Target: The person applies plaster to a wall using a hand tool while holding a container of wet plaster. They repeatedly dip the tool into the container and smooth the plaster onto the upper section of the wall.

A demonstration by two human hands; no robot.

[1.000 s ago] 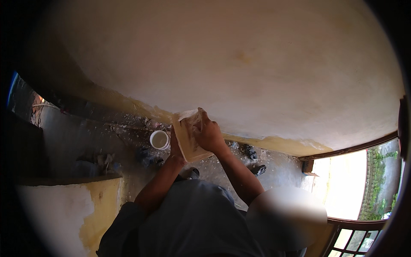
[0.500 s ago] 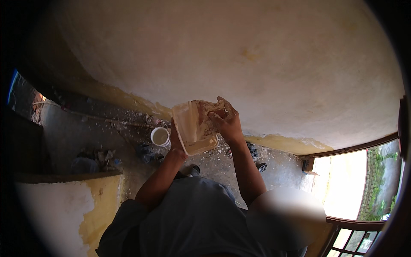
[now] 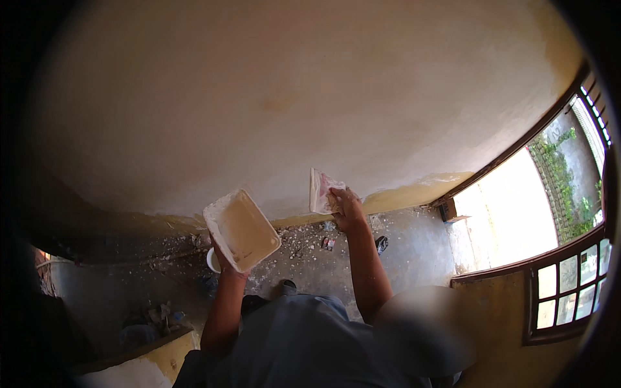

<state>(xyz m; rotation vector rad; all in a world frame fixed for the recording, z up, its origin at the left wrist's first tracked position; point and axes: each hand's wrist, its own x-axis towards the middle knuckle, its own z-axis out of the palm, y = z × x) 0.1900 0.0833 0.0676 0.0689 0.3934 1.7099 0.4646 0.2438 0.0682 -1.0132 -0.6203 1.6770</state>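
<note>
My left hand (image 3: 224,257) was mostly hidden behind the tray (image 3: 242,229) it held up from below, just left of centre; only a bit of wrist and thumb side showed under the tray's lower edge, so I could not make out how the fingers lay, though they were clearly clamped on it. The tray was tilted, its open, putty-smeared inside facing me. A white cup (image 3: 213,260) on the floor peeped out behind the tray and my wrist, most of it covered.

My right hand (image 3: 345,205) was closed around the handle of the scraper (image 3: 320,191), right of centre. The handle itself was buried in my fist; the pale, smeared blade stood upright to the left of my knuckles, against the lower part of the wall (image 3: 310,97), just above its yellow band. Whether the blade's edge truly touched the plaster I could not tell.

Both forearms rose from the lower middle of the frame, the left nearly straight up, the right leaning slightly left, wrist bent toward the wall. The floor (image 3: 401,252) below was strewn with small debris too blurred to name. At the right edge a window (image 3: 563,291) was cut off by the frame's dark rim.
</note>
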